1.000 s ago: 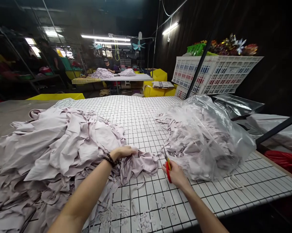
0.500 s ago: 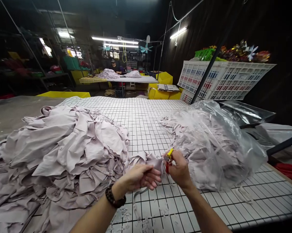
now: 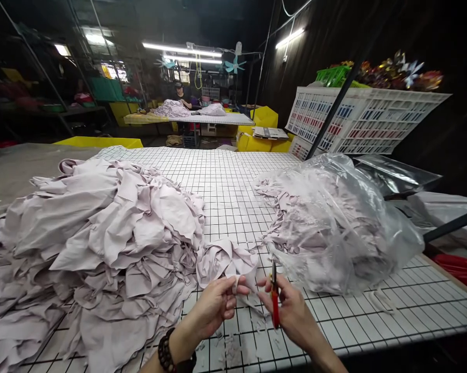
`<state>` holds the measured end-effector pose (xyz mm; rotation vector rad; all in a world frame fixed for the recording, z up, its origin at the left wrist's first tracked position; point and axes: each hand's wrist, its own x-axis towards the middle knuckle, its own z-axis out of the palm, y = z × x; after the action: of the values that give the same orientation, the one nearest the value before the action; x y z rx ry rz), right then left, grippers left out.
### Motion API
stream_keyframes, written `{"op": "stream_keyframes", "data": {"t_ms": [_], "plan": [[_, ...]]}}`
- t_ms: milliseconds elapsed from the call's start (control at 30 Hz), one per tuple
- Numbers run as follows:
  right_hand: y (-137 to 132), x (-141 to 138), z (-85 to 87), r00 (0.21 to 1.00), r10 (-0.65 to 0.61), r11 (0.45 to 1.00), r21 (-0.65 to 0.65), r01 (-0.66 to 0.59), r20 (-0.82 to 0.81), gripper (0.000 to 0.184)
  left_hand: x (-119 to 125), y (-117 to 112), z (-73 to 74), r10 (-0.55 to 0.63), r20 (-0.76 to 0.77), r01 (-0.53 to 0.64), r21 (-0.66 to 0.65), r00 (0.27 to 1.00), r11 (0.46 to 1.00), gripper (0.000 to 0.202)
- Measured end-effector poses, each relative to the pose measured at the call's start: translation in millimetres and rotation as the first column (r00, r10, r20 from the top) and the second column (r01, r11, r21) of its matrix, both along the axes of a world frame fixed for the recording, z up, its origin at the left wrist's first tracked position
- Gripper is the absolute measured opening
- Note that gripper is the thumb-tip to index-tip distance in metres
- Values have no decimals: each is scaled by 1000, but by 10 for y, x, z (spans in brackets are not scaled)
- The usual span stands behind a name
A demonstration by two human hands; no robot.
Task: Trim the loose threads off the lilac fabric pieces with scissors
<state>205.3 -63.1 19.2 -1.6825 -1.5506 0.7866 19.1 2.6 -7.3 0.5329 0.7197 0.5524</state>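
Observation:
My left hand (image 3: 215,305) pinches the edge of a pale lilac fabric piece (image 3: 225,261) near the front of the gridded table (image 3: 225,191). My right hand (image 3: 291,311) is closed round small red-handled thread snips (image 3: 274,298), blades pointing up, just right of that fabric edge. The two hands are almost touching. A big heap of the same lilac fabric (image 3: 101,233) lies to the left, touching the held piece.
A clear plastic bag of lilac pieces (image 3: 334,223) lies at the right. Small fabric clippings (image 3: 233,347) litter the front edge. White crates (image 3: 365,122) and a black pole (image 3: 330,119) stand behind. A person (image 3: 179,93) works at a far table.
My hands have dropped nearer to me. The left hand moved from the heap to pinch the piece's edge, and the snips came up beside it, then turned blades upward.

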Motion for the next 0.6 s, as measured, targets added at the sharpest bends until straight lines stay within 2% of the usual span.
{"op": "stream_keyframes", "data": {"t_ms": [100,200,300,367,433,500,533,567,600], "plan": [[145,17,-153,993,-22,1000,9,23,-115,27,-35,-71,52,-42,24,40,81,999,996,37],[300,-70,-282,977,44,999,25,-40,-211,19,-55,-111,60,-82,22,77,165,996,983,37],[390,-123,-303,971,20,1000,22,-15,-239,15,-86,-95,47,-110,-107,136,275,988,952,38],[411,-111,-267,969,-33,998,41,44,-245,17,-97,-62,51,-58,-256,164,414,965,895,37],[412,-88,-225,970,-63,995,64,80,-234,19,-84,-24,74,101,-348,137,598,932,790,33],[402,-75,-206,972,-62,996,53,76,-227,19,-41,9,105,263,-333,77,740,906,669,29],[395,-73,-208,969,-48,998,29,56,-242,20,-11,24,117,306,-302,45,775,903,631,27],[387,-68,-216,962,-30,1000,-1,31,-272,21,23,38,123,313,-270,19,783,910,621,27],[378,-59,-226,952,-16,1000,-28,8,-306,22,59,52,121,288,-242,1,767,927,641,27]]}}
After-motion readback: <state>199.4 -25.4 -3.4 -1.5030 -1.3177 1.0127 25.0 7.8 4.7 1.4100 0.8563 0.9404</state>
